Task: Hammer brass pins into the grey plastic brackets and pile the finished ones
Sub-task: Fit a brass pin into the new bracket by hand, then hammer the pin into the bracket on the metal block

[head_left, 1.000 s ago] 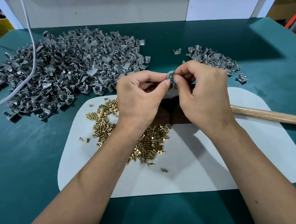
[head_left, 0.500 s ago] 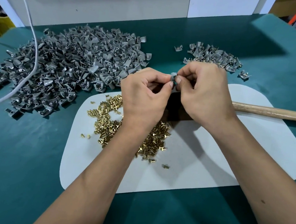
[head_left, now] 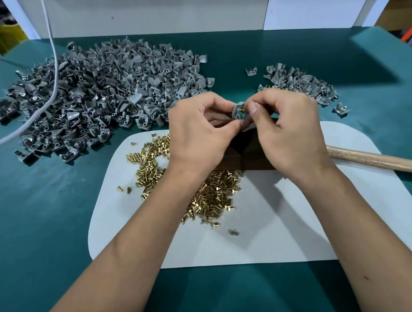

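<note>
Seating the small brass pin (head_left: 242, 108) by hand is the step you have in front of you, so get it straight before any hammer comes near it. Your left hand (head_left: 199, 132) pinches the small grey plastic bracket (head_left: 237, 111) between thumb and curled fingers, held up above the white rounded work mat (head_left: 293, 227); your right hand (head_left: 285, 130) pinches the pin at the bracket's upper edge, thumb and forefinger closed on it. Keep the bracket steady and turn it so you look squarely at the hole, then push the pin in along the hole's line, not at a slant; a tilted pin will likely bend or split the plastic under the blow. Press until it stands on its own.

The wooden hammer handle (head_left: 380, 161) lies on the mat just beside your right wrist. Loose brass pins (head_left: 211, 194) sit heaped under your left forearm, the big heap of unpinned grey brackets (head_left: 100, 95) is at far left, and the small finished pile (head_left: 300, 83) waits beyond your right hand on the teal bench (head_left: 29, 227).
</note>
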Available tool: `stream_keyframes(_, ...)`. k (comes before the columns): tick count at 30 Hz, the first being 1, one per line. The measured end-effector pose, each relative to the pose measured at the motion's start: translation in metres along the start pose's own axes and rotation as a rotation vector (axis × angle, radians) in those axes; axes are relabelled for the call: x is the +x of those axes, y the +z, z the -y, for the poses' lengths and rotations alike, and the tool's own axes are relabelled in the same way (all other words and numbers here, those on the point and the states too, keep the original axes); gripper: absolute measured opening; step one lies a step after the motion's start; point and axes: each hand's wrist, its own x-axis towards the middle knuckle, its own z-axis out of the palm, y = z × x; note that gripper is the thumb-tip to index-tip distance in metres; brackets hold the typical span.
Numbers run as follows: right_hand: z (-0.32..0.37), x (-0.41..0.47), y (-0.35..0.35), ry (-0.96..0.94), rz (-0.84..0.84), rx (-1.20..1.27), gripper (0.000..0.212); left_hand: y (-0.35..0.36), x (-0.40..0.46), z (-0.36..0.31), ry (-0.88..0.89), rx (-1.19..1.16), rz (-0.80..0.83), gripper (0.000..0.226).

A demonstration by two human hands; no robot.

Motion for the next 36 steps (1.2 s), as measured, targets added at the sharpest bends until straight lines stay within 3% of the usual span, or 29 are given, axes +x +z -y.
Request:
stream_keyframes(5,-0.005,0.004,-0.007,-0.021,0.025,-0.037,0.019,-0.004,0.002,-0.002,0.038,0.102,-0.015,0.032)
stream_keyframes(9,-0.027,0.016,-0.034,0.078,0.026,-0.171,0.017,-0.005,0.001,-0.004,0.056,0.183,0.0,0.033)
stream_keyframes(12,-0.05,0.017,-0.061,0.197,0.312,-0.46,0.011,-0.009,0.003,-0.005,0.125,0.355,0.119,0.016)
stream_keyframes(14,-0.058,0.012,-0.071,0.272,0.529,-0.55,0.012,-0.013,0.005,-0.003,0.175,0.429,0.168,0.012)
stream_keyframes(16,-0.063,0.008,-0.074,0.296,0.624,-0.556,0.019,-0.016,0.008,-0.001,0.203,0.479,0.202,0.012)
stream_keyframes(22,-0.071,0.007,-0.075,0.224,0.596,-0.505,0.011,-0.017,0.01,0.004,0.173,0.449,0.259,0.014)
stream_keyframes(27,-0.078,0.015,-0.08,0.275,0.316,-0.384,0.008,-0.017,0.009,0.006,0.058,0.285,0.261,0.014)
stream_keyframes(30,-0.062,0.018,-0.078,0.187,0.176,-0.269,0.005,-0.018,0.009,0.005,-0.005,0.24,0.234,0.02)
stream_keyframes(36,-0.016,0.013,-0.066,0.026,0.237,-0.151,0.026,-0.012,0.007,0.005,-0.019,0.232,0.193,0.012)
